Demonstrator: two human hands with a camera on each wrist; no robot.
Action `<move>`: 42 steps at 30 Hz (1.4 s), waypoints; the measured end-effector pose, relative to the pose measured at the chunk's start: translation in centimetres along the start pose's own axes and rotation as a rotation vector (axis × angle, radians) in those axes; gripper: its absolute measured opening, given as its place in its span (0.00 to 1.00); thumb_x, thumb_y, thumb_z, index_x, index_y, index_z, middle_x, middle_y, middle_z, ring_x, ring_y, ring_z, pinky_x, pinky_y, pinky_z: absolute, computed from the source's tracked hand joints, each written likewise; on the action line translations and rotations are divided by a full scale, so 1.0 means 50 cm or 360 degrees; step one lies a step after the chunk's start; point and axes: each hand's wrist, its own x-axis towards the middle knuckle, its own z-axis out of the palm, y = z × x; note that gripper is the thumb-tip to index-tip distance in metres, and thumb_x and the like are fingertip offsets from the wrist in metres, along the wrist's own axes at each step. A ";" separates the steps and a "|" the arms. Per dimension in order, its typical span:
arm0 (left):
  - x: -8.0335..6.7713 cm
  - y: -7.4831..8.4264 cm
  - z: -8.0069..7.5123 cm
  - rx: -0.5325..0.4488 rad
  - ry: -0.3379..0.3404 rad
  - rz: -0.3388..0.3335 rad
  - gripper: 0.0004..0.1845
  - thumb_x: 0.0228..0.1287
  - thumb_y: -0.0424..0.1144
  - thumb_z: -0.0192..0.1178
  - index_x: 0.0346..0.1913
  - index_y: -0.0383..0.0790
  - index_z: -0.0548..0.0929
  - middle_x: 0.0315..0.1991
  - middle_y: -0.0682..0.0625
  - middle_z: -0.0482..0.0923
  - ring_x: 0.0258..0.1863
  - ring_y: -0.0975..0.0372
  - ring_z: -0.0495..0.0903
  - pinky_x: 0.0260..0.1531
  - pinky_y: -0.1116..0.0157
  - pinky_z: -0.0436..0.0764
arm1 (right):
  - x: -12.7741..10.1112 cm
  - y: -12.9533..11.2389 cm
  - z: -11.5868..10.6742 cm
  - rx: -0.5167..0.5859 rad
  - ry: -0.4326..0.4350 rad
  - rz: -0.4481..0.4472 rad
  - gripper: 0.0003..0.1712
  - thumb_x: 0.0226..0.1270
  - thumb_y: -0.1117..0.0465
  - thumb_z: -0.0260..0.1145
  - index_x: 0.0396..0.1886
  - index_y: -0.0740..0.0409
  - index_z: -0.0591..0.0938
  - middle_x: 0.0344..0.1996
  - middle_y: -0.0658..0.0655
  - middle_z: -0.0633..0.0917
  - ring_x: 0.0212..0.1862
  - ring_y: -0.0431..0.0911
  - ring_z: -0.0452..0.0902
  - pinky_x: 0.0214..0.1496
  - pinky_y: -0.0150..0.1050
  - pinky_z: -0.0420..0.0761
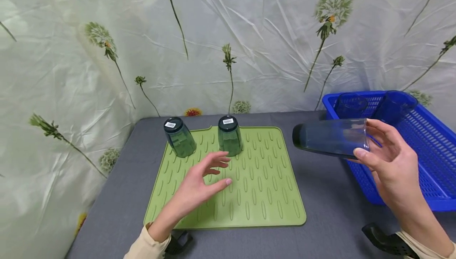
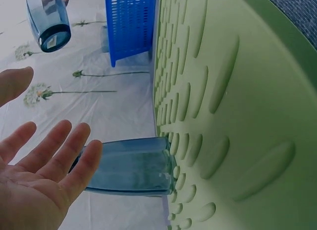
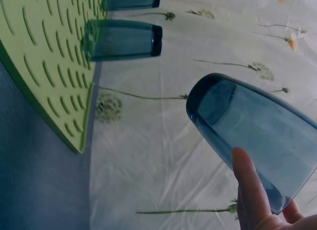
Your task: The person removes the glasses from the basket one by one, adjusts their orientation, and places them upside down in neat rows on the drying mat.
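My right hand [image 1: 392, 158] grips a blue-tinted drinking glass [image 1: 331, 136] by its rim end, thumb on the near side. The glass lies sideways in the air between the basket and the mat, its dark thick base toward the left. Over the green drying mat [image 1: 263, 207] hovers my left hand [image 1: 197, 186], fingers spread and slightly bent, holding nothing. Two more glasses stand upside down at the mat's back: one at the left corner [image 1: 181, 138], the other near the middle [image 1: 230, 136], just beyond my left fingertips. Each has a white label on its base.
A blue plastic basket [image 1: 441, 207] with perforated walls stands on the right. Inside it at the back are two glasses, one on the left [image 1: 350, 106] and one on the right [image 1: 395, 106]. Behind the grey table [image 1: 117, 207] hangs a flowered sheet [image 1: 278, 53].
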 end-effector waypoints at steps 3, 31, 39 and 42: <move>-0.001 0.005 0.006 0.0017 0.0006 0.0006 0.33 0.58 0.37 0.72 0.65 0.58 0.72 0.56 0.60 0.77 0.56 0.62 0.77 0.53 0.61 0.79 | -0.003 0.013 0.004 0.0057 -0.0082 0.0004 0.36 0.58 0.89 0.51 0.68 0.73 0.64 0.58 0.65 0.72 0.61 0.53 0.73 0.44 0.37 0.85; -0.011 0.010 0.053 -0.0189 -0.0159 -0.0061 0.38 0.55 0.38 0.74 0.68 0.59 0.69 0.61 0.59 0.74 0.59 0.57 0.75 0.54 0.60 0.78 | -0.052 0.106 0.081 0.0101 -0.0266 0.0337 0.35 0.58 0.80 0.57 0.68 0.62 0.68 0.59 0.61 0.76 0.56 0.50 0.77 0.47 0.38 0.84; -0.012 0.003 0.065 -0.0325 -0.0215 -0.0082 0.39 0.54 0.35 0.74 0.68 0.54 0.69 0.65 0.55 0.70 0.62 0.55 0.73 0.54 0.59 0.79 | -0.067 0.124 0.096 0.0180 -0.0376 0.0294 0.35 0.56 0.79 0.61 0.67 0.65 0.68 0.59 0.61 0.76 0.56 0.50 0.77 0.53 0.39 0.81; -0.014 0.003 0.071 -0.0383 -0.0242 -0.0118 0.41 0.52 0.32 0.75 0.68 0.54 0.68 0.67 0.55 0.67 0.63 0.56 0.71 0.55 0.57 0.78 | -0.074 0.134 0.101 0.0204 -0.0437 0.0264 0.35 0.56 0.77 0.62 0.67 0.66 0.68 0.59 0.61 0.76 0.57 0.51 0.76 0.56 0.39 0.80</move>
